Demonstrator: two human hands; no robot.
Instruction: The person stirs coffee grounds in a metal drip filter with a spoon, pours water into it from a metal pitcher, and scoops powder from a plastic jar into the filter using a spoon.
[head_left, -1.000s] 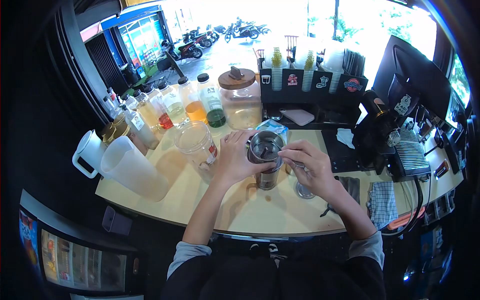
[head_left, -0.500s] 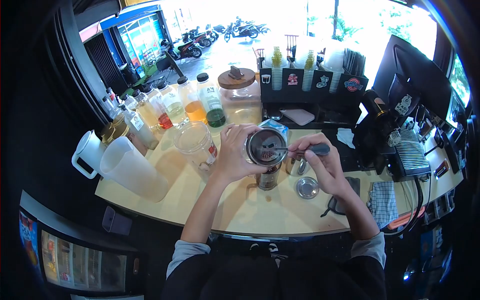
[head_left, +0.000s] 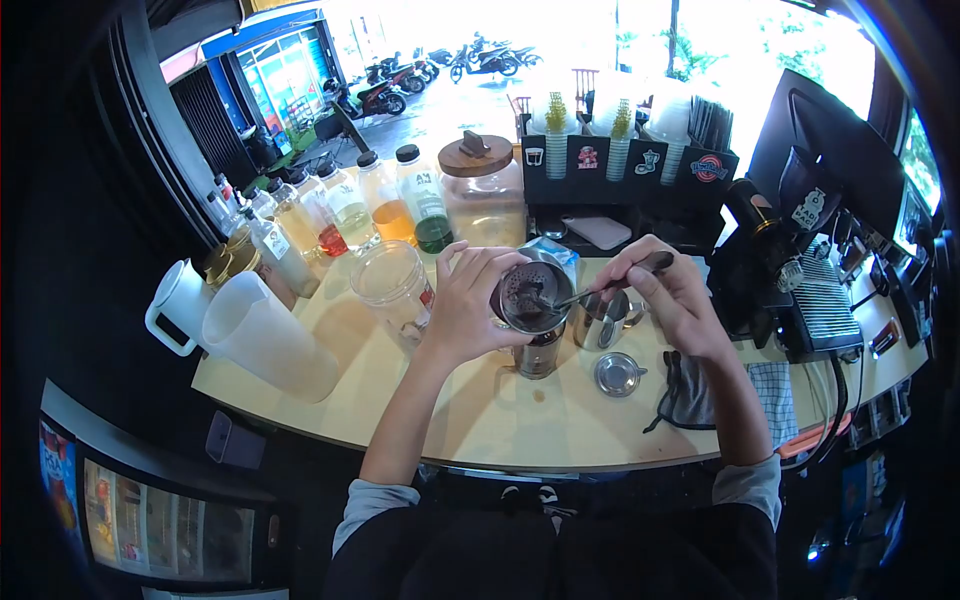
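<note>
My left hand (head_left: 468, 305) is wrapped around the side of a round metal strainer cup (head_left: 507, 318), tilted so its inside faces me. Small holes and dark residue show in there. Between the fingers of my right hand (head_left: 672, 298) is a spoon (head_left: 655, 262) with a dark handle, its far end inside the cup. Under the cup stands a clear vessel with brown contents (head_left: 537, 360), its upper part hidden. A steel pitcher (head_left: 602, 325) is just behind the spoon. In front of it lies a round metal lid (head_left: 618, 375).
A clear jar (head_left: 385, 285) and a frosted pitcher (head_left: 265, 335) stand to the left. Several syrup bottles (head_left: 390, 210) and a wood-lidded jar (head_left: 485, 205) line the back. At right are a dark cloth (head_left: 688, 395) and a coffee machine (head_left: 825, 295).
My right hand has risen slightly and moved right, angling the spoon more steeply. The strainer cup has tipped a little, and its dark contents sit differently. My left hand keeps its hold.
</note>
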